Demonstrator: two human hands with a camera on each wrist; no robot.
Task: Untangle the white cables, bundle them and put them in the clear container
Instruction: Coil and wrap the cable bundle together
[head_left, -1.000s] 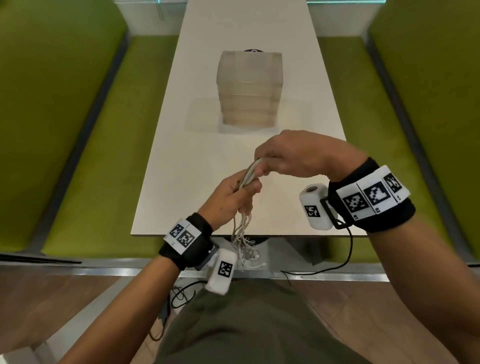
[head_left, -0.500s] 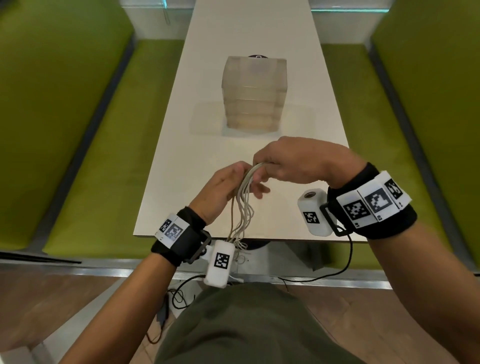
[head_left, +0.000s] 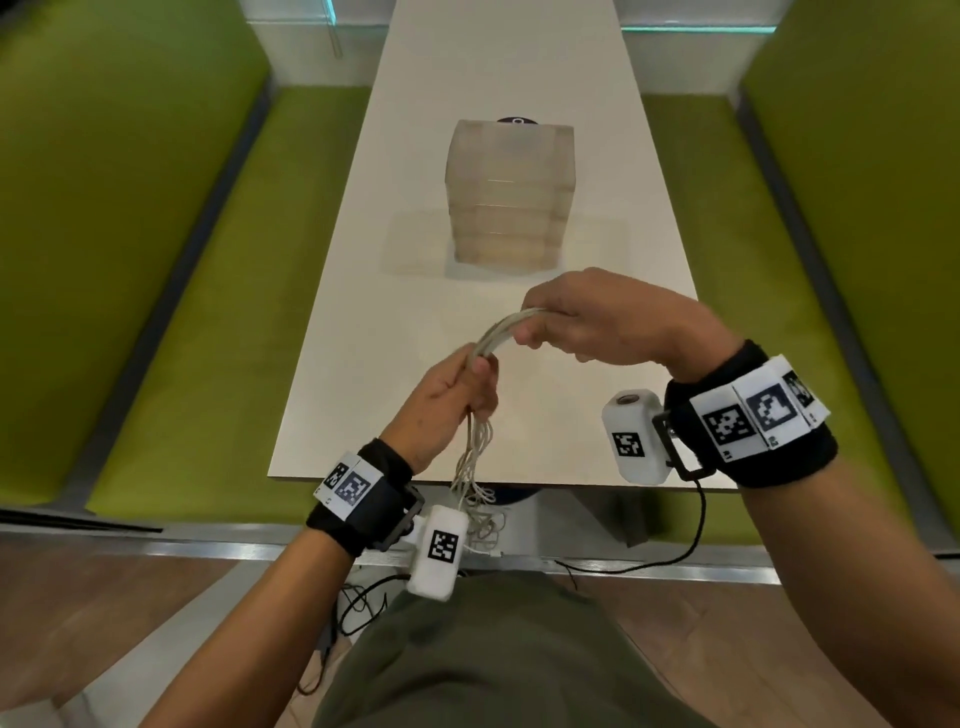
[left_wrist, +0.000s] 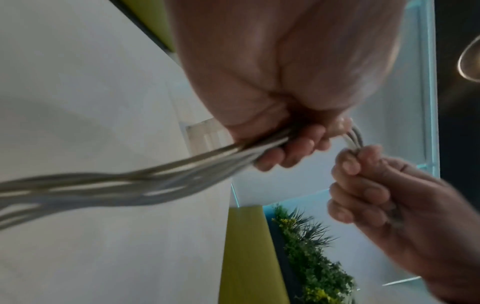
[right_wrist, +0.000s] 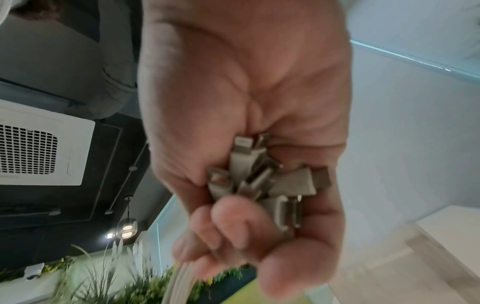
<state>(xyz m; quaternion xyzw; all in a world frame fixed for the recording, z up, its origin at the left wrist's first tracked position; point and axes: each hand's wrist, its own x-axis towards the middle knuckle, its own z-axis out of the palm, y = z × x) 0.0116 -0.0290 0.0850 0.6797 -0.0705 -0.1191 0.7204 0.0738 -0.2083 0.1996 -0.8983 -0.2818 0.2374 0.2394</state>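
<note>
Many white cables (head_left: 501, 335) are bunched together above the near edge of the desk (head_left: 498, 62). Both hands hold them tight. The right hand (head_left: 605, 317) squeezes the plug ends (right_wrist: 262, 181), and the left hand (head_left: 449, 402) grips the bunch lower down. Loose loops hang below the desk edge. The clear container (head_left: 511, 195) stands in the middle of the desk.
</note>
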